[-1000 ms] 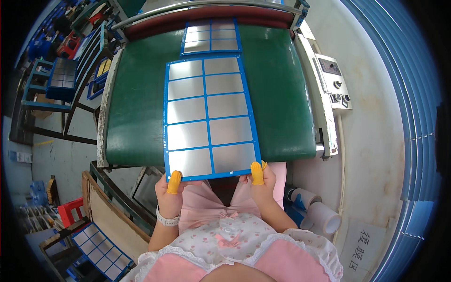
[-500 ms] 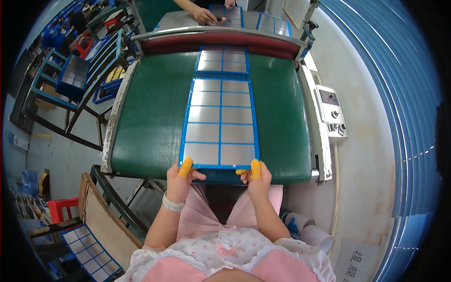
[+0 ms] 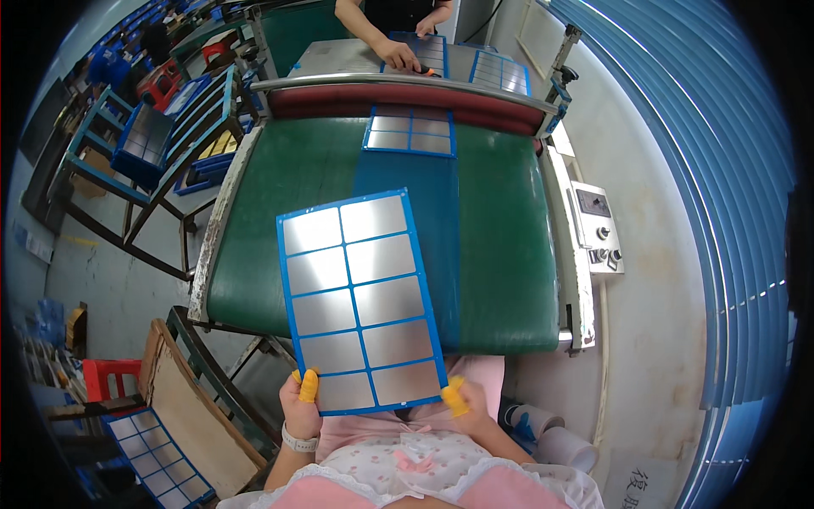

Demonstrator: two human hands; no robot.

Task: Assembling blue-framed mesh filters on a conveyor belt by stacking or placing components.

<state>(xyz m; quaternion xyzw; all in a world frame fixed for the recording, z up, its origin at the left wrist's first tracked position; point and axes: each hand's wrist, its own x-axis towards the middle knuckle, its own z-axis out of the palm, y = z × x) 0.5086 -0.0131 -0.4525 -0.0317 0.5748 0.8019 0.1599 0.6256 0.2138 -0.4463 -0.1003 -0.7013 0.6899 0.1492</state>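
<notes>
A blue-edged silver sheet (image 3: 354, 288), divided by blue lines into two columns of shiny rectangles, tilts above the near end of the green belt (image 3: 254, 254). My left hand (image 3: 301, 407) grips its lower left corner, a yellow-covered thumb on top and the other fingers partly hidden underneath. At the lower right edge, my right hand (image 3: 471, 405) is closed with yellow-covered fingertips against the sheet, slightly blurred. Another sheet of the same kind (image 3: 410, 133) lies on the belt, its far end under the red roller (image 3: 322, 103). A translucent blue strip (image 3: 407, 180) runs along the belt.
A control box with knobs (image 3: 600, 227) is on the right side. Behind the roller, another person's hand (image 3: 398, 56) holds a small tool over more sheets. At left stand a rack (image 3: 127, 191), a red stool (image 3: 110, 377) and a board (image 3: 199, 407); blue blinds (image 3: 729, 212) hang at right.
The near sheet has come up off the belt, nearer to me, turned and shifted left, with both hands lower. The belt beneath it now shows the blue strip.
</notes>
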